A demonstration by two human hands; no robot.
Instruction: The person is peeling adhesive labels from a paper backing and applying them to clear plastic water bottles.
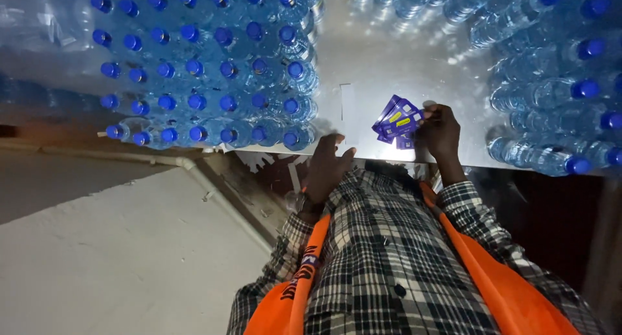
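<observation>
Head view, from left to right: a block of clear water bottles with blue caps stands upright on the pale worktop, and the left hand rests flat on the near edge, its grip loose and holding nothing. Just beside it, the right hand has its grip closed on a fanned stack of small blue-and-yellow labels, held just above the worktop, with more bottles lying on their sides at far right. It looks like the labels are being sorted or counted; peeling one off would call for the free left hand.
</observation>
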